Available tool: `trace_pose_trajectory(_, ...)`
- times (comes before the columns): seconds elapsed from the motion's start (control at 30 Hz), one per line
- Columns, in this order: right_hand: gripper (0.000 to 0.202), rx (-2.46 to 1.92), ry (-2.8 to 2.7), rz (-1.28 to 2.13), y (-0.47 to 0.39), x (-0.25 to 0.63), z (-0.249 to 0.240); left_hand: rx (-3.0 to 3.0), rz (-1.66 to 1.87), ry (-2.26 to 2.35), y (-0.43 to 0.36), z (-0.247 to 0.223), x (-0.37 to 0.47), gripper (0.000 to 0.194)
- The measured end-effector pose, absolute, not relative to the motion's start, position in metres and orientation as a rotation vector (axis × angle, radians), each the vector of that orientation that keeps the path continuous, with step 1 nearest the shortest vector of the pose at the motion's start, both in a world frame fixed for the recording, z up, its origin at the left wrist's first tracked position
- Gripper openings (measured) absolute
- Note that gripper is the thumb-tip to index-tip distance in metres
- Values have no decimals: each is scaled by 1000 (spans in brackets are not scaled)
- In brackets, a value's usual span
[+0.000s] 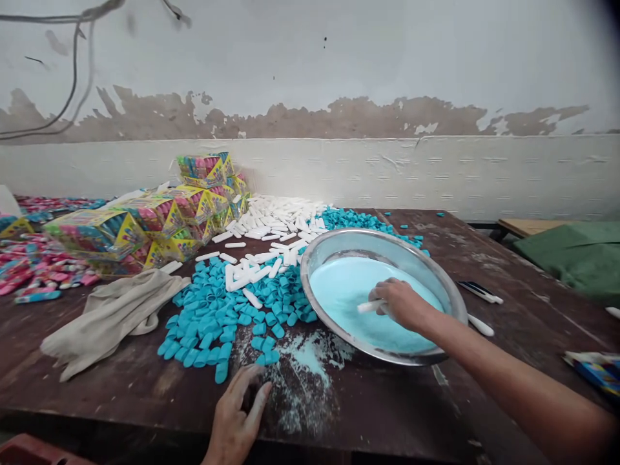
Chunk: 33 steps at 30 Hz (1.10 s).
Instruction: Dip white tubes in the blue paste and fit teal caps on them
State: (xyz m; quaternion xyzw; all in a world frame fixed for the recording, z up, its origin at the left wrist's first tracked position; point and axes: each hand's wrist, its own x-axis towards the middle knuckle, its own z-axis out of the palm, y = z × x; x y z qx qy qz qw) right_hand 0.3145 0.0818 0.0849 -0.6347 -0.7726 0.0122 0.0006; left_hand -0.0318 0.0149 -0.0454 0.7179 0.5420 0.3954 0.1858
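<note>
A wide metal bowl [458,303] holds pale blue powder [349,284]. Inside it, my right hand [394,302] pinches a white tube [371,306] just over the powder. My left hand [242,403] rests at the table's front edge with fingers curved and apart, its fingertips near the closest caps of a pile of blue caps [208,323]; nothing shows between its fingers. White tubes [271,219] lie heaped behind and partly on the caps. Spilled powder [310,358] marks the table between my left hand and the bowl.
A grey cloth [113,316] lies left of the caps. Behind it stand stacked yellow display boxes [159,219], with pink and blue packets [48,268] at the far left. Right of the bowl are a black-and-white object [479,291], a white tube and a colourful packet [598,371].
</note>
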Motion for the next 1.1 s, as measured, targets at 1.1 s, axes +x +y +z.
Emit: trace_pose_trajectory(1.1, 17, -1796, -2442, 686, 116, 263, 52, 2298, 1342, 1427, 16, -59, -30, 18)
